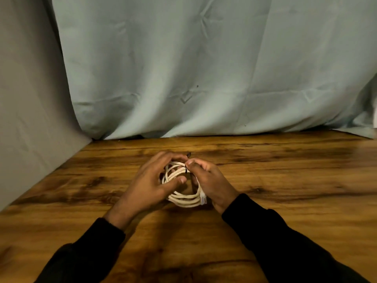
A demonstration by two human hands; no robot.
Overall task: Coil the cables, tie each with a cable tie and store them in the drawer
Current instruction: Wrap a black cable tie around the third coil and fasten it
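Observation:
A white cable [186, 199] is wound into a small coil and held just above the wooden table [285, 180]. My left hand [150, 182] cups the coil's left side, thumb pressed through its middle. My right hand [210, 180] holds the coil's right side and pinches a thin black cable tie [186, 170] that wraps the top strands. The tie's free end [189, 154] sticks up behind my fingers. A clear plug [203, 199] of the cable shows at the coil's lower right. Part of the coil is hidden behind both hands.
A pale green cloth [204, 68] hangs as a backdrop along the table's far edge. A grey wall panel [30, 99] closes off the left side. No drawer or other cable is in view.

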